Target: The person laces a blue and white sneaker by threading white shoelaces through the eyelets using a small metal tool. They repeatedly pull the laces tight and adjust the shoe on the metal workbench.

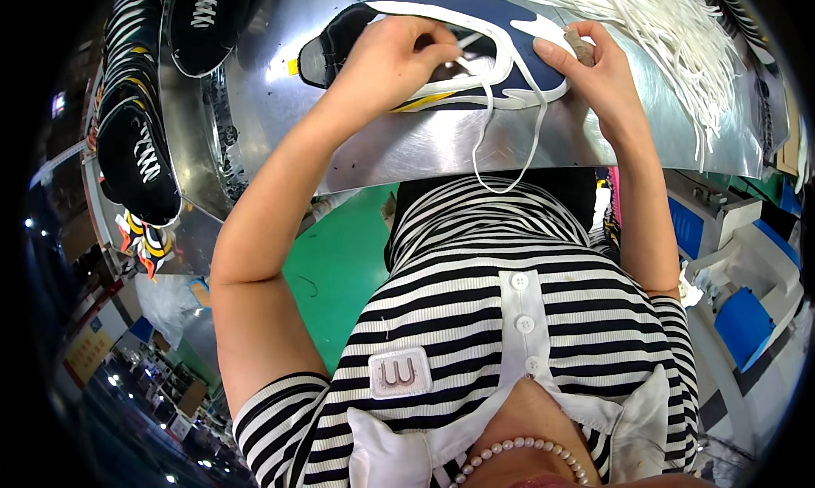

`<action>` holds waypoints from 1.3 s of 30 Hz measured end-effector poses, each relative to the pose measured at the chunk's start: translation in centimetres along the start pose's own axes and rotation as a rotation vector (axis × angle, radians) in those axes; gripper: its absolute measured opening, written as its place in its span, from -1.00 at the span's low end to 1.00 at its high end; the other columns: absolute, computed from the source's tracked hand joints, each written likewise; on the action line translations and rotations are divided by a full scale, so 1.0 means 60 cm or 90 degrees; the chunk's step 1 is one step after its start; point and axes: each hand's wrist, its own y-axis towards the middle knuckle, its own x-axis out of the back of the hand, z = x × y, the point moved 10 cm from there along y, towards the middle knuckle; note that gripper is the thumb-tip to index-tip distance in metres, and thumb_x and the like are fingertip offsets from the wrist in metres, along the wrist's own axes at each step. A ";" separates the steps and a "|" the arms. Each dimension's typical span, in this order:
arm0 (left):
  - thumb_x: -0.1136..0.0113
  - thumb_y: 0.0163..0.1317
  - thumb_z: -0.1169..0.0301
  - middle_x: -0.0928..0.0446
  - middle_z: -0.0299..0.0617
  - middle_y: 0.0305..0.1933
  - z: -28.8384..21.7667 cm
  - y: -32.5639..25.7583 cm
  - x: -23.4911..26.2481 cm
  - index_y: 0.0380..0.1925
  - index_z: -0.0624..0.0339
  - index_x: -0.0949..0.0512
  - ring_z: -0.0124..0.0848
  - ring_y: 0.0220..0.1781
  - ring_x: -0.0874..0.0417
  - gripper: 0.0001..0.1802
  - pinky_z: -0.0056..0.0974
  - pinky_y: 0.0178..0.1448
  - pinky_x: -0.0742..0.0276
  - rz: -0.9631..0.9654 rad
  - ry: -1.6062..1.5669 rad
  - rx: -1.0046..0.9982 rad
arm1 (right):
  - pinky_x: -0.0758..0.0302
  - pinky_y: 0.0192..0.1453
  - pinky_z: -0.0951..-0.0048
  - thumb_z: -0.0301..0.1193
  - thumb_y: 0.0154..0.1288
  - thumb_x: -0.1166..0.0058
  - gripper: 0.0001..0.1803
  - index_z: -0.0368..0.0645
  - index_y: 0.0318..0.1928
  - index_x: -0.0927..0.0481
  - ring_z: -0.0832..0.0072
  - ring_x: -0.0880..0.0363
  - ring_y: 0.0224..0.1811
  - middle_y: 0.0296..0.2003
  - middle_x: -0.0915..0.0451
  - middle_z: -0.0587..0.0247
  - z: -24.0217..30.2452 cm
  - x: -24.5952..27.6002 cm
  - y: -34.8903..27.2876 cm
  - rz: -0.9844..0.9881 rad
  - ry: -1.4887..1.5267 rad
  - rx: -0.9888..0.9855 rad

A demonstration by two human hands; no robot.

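Observation:
A navy shoe (pixel 484 8) with white and yellow trim lies on its base on the metal worktop, toe to the right. My left hand (pixel 395 59) bends over its opening, thumb and fingers pinched on a white shoelace (pixel 475 152). That lace loops down past the worktop's front edge and runs back up toward the toe side. In my right hand (pixel 598 72), beside the toe, is a small tan-handled tool (pixel 581 48) with a thin metal shaft. The fingers close around its handle, and its tip is too fine to make out.
A heap of loose white laces (pixel 671 46) covers the back right of the metal worktop (pixel 390 152). Black laced shoes (pixel 140 161) stand in a row along the left. Grey and blue equipment (pixel 743 293) is at the lower right, beside a green floor (pixel 335 271).

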 end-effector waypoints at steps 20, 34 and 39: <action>-0.29 0.12 0.57 -0.61 -0.06 0.03 -0.203 -0.069 0.103 -0.33 0.30 -0.60 -0.19 -0.01 -0.59 -0.89 -0.26 0.09 -0.46 -0.154 0.114 -0.396 | -0.50 -0.06 0.63 -0.29 0.24 -0.32 -0.67 -0.19 -0.04 -0.69 0.62 -0.62 -0.19 -0.18 -0.72 0.35 0.014 0.133 -0.023 -0.171 -0.047 0.189; -0.29 0.27 0.11 -0.63 -0.03 -0.17 -0.085 -0.022 0.001 -0.09 0.34 -0.58 -0.16 -0.09 -0.63 -0.53 -0.19 0.05 -0.52 -0.056 0.026 -0.086 | -0.48 -0.19 0.64 -0.43 0.31 -0.21 -0.72 -0.27 -0.01 -0.55 0.68 -0.56 -0.31 -0.33 -0.69 0.29 0.011 -0.007 -0.008 0.015 0.348 0.056; -0.18 0.29 -0.16 -0.64 -0.21 -0.22 -0.002 0.030 -0.118 -0.04 0.29 -0.59 -0.52 -0.31 -0.59 -0.35 -0.42 -0.22 -0.53 0.228 -0.508 0.301 | -0.53 -0.23 0.54 -0.39 0.23 -0.28 -0.59 -0.26 0.04 -0.51 0.55 -0.65 -0.33 -0.33 -0.72 0.13 0.004 -0.017 -0.006 -0.029 0.175 0.054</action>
